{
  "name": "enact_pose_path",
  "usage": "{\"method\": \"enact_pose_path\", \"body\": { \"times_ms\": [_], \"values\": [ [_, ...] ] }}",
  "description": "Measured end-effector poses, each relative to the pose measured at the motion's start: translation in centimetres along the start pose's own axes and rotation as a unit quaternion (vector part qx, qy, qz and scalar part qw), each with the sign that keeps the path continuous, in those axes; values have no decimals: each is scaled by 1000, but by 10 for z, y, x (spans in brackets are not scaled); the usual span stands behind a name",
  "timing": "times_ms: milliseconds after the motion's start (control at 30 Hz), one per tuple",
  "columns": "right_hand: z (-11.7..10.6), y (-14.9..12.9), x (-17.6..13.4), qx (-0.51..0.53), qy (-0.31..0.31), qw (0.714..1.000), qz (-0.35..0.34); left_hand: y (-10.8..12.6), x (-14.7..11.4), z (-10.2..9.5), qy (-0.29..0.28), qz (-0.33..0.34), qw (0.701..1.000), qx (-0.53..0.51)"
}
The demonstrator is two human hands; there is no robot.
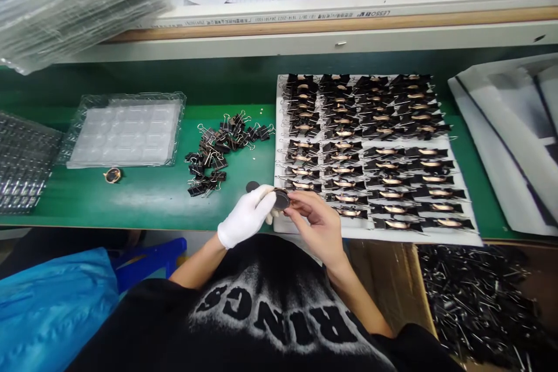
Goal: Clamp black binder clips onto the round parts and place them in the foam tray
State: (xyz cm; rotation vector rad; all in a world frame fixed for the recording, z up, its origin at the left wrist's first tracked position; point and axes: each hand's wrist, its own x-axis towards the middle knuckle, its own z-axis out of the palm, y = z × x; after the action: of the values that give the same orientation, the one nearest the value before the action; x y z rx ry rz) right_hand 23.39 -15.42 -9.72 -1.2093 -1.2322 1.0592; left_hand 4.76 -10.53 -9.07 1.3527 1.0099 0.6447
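In a white glove, my left hand (249,215) is closed around a small round piece with a dark disc face (281,200). My bare right hand (317,224) pinches the right edge of that same piece with thumb and fingertips. Another dark disc (251,186) shows just behind the gloved fingers; I cannot tell whether it is held or lies on the table. Beyond my left hand lies a loose pile of black binder clips (213,151). To the right, a white board (364,157) carries rows of binder clips clamped on rose-gold round pieces (394,195).
A clear plastic tray (126,133) and one gold-rimmed round piece (113,175) lie on the green table (157,203). Stacked clear trays (78,11) overhang the upper left. White foam sheets (505,128) stand right; a box of many binder clips (479,302) sits below. A shelf edge (279,40) crosses behind.
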Motion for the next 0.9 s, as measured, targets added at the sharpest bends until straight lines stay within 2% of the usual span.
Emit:
{"method": "enact_pose_path", "body": {
  "times_ms": [133, 333, 467, 600, 767, 833, 900],
  "values": [
    [-4, 1, 0, 12, 15, 1000, 14, -1, 1, 1, -10, 10, 1000, 2],
    [-2, -5, -2, -26, 54, 998, 32, 2, 4, 5, -27, 7, 1000, 5],
    [-2, -6, -5, -20, 89, 995, 43, 5, 4, 9, -10, -17, 1000, -10],
    [-3, -6, -6, -4, 77, 995, 55, 5, 4, 11, 30, -27, 999, 30],
    [2, -5, -6, 61, 61, 992, 94, 6, -1, 17, 95, 26, 984, 152],
    [2, -5, -8, 55, 56, 991, 105, 10, -4, 16, 72, 67, 976, 193],
    [-1, -5, -9, 58, 41, 992, 107, 14, -7, 7, 46, 110, 964, 237]
  ]
}}
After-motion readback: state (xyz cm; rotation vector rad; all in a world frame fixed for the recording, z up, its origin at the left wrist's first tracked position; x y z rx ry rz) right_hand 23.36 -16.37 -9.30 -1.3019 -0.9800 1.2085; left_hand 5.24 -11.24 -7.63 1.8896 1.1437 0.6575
